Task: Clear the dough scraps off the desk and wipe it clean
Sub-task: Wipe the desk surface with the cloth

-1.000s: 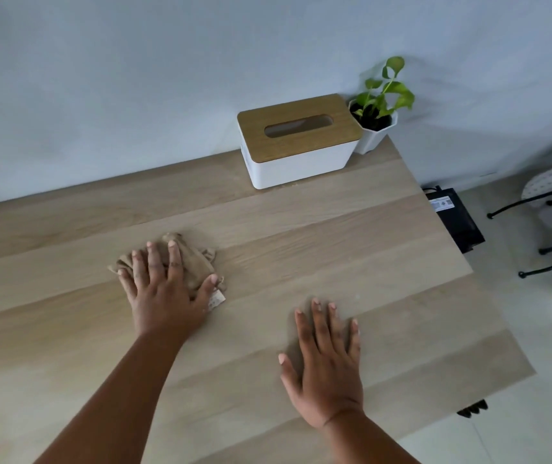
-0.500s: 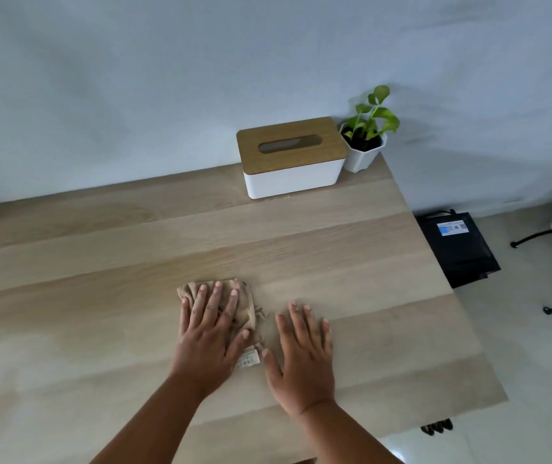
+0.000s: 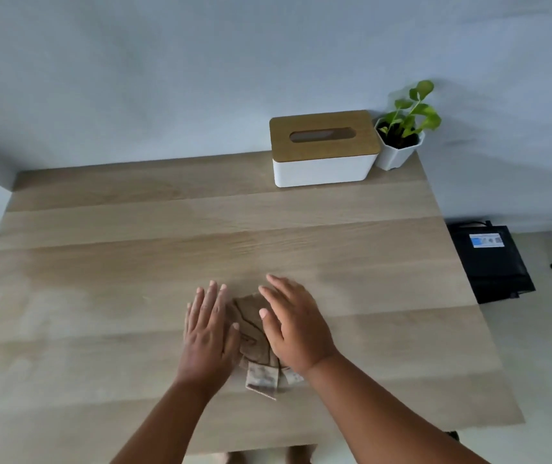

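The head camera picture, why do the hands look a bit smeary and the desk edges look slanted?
In the head view, the right hand has smeared fingertips, likely motion blur; the left hand is sharper. The wide lens makes the desk sides splay. Light is soft and dim, with a faint plant shadow on the wall and no glare. The cloth stays readable.

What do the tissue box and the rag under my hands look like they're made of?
Tissue box: glossy white body, probably plastic; the lid shows wood grain, wood or bamboo. Rag: soft tan woven cloth, crumpled in folds, with a sewn label.
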A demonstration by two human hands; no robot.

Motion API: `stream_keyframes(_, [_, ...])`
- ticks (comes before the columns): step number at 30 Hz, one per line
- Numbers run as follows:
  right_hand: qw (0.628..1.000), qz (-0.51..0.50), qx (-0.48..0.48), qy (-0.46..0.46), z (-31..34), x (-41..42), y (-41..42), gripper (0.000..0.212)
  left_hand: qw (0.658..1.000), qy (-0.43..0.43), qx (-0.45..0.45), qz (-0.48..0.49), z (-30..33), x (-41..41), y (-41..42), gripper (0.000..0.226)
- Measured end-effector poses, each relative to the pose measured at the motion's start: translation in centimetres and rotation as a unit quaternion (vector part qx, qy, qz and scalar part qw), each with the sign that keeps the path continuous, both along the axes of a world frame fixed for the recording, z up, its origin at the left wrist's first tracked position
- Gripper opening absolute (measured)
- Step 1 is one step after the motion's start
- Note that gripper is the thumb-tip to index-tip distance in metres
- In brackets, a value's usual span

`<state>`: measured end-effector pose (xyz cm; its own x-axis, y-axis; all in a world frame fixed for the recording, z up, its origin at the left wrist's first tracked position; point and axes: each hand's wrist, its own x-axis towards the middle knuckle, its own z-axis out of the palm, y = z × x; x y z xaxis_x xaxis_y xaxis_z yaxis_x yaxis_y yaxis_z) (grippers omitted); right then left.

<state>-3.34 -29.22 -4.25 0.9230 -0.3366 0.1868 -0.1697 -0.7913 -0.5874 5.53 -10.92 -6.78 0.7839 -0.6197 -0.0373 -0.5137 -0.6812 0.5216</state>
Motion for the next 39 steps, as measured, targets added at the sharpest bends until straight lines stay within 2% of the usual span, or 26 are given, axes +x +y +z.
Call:
stream_keyframes(3, [0.996, 0.065, -0.046, 0.035, -0.9, 1.2, 2.1, 0.042, 0.998, -0.014, 0.055, 0.033, -0.2, 3.6, 1.1, 0.072])
stream_keyframes(6, [0.977, 0.112, -0.137, 0.118, -2.3, 0.6, 3.1, 0.062, 0.993, -0.046, 0.100, 0.042, -0.4, 5.6, 1.0, 0.072])
stream_keyframes(10, [0.964, 0.129, -0.190, 0.136, -3.8, -2.0, 1.0, 0.075, 0.988, -0.083, 0.125, 0.044, -0.9, 5.7, 0.6, 0.070])
stream_keyframes(15, [0.960, 0.027, -0.204, 0.192, -3.8, -2.4, -6.7, 0.071, 0.986, -0.098, 0.131, 0.044, -0.9, 5.8, 0.6, 0.070])
stream_keyframes(18, [0.946, -0.073, -0.204, 0.239, -3.7, 1.8, -10.0, 0.069, 0.985, -0.103, 0.132, 0.043, -1.2, 5.7, 0.6, 0.070])
stream_keyframes(21, [0.934, -0.143, -0.185, 0.269, -3.3, 7.8, -9.4, 0.069, 0.984, -0.102, 0.137, 0.042, -1.5, 5.9, 0.7, 0.071])
stream_keyframes(23, [0.945, -0.101, -0.179, 0.254, -3.1, 10.4, -6.5, 0.067, 0.983, -0.106, 0.146, 0.039, -1.5, 6.0, 0.7, 0.071])
stream_keyframes(25, [0.957, -0.009, -0.189, 0.221, -3.1, 10.3, -2.9, 0.066, 0.982, -0.107, 0.151, 0.038, -1.6, 6.1, 0.7, 0.071])
stream_keyframes(27, [0.960, 0.064, -0.191, 0.195, -3.2, 6.6, -0.6, 0.065, 0.982, -0.109, 0.150, 0.035, -1.7, 6.2, 0.9, 0.071])
stream_keyframes(30, [0.955, 0.094, -0.204, 0.196, -3.6, -1.5, -3.1, 0.067, 0.981, -0.118, 0.147, 0.036, -1.7, 6.2, 0.9, 0.072])
stream_keyframes(32, [0.952, 0.059, -0.210, 0.215, -3.4, -5.0, -7.5, 0.067, 0.982, -0.114, 0.146, 0.039, -1.6, 6.2, 0.8, 0.072])
stream_keyframes(34, [0.944, -0.023, -0.211, 0.252, -3.0, -6.3, -12.6, 0.065, 0.982, -0.113, 0.145, 0.037, -1.6, 6.2, 0.7, 0.072])
stream_keyframes(37, [0.921, -0.173, -0.179, 0.300, -2.7, -4.2, -19.0, 0.066, 0.982, -0.113, 0.144, 0.039, -1.6, 6.3, 0.6, 0.072])
stream_keyframes(39, [0.909, -0.231, -0.164, 0.307, -3.0, -1.4, -20.5, 0.069, 0.982, -0.112, 0.147, 0.042, -1.7, 6.2, 0.6, 0.072])
